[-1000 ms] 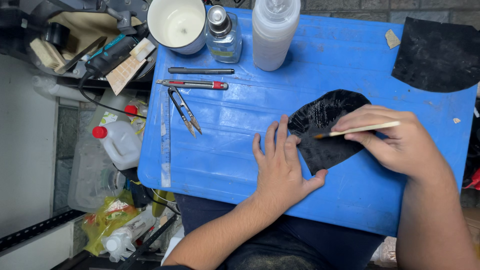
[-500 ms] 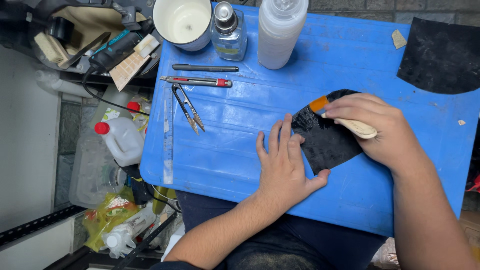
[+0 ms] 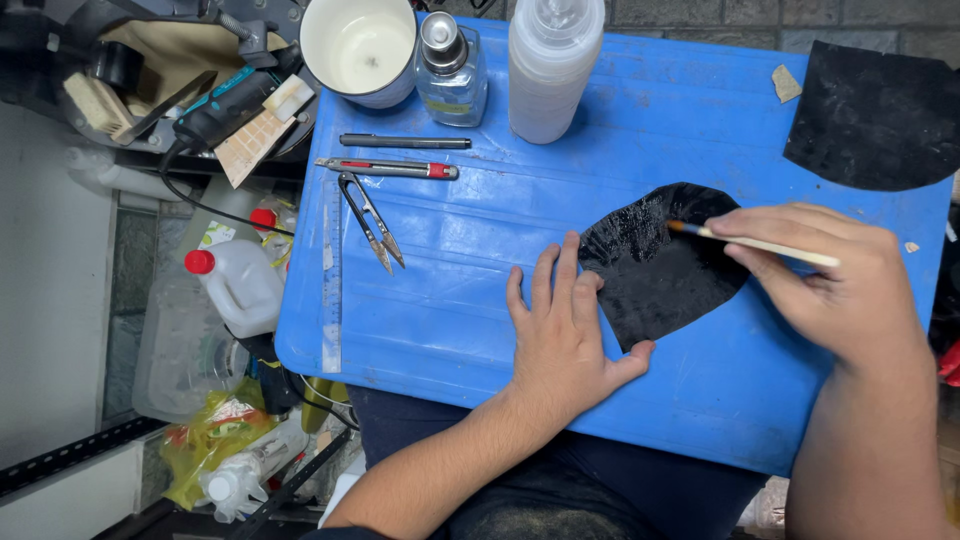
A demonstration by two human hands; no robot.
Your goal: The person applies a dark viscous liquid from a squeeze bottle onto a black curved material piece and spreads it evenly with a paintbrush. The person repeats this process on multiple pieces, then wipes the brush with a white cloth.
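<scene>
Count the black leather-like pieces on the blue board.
2: one black piece mid-board, pinned by the left hand and brushed by the right hand; another black piece at the far right corner.

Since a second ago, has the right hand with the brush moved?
Yes. The right hand turned the brush, so its tip now touches the black leather piece on the side toward the bottle.

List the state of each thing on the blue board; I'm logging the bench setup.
Left hand: flat, pressing the black leather piece's edge.
Right hand: gripping a small brush.
Small brush: tip on the leather.
Black leather piece: flat, glossy wet.
White cup: upright, open.
Glass bottle: capped.
Plastic squeeze bottle: upright.
Thread snips: lying unused.
</scene>
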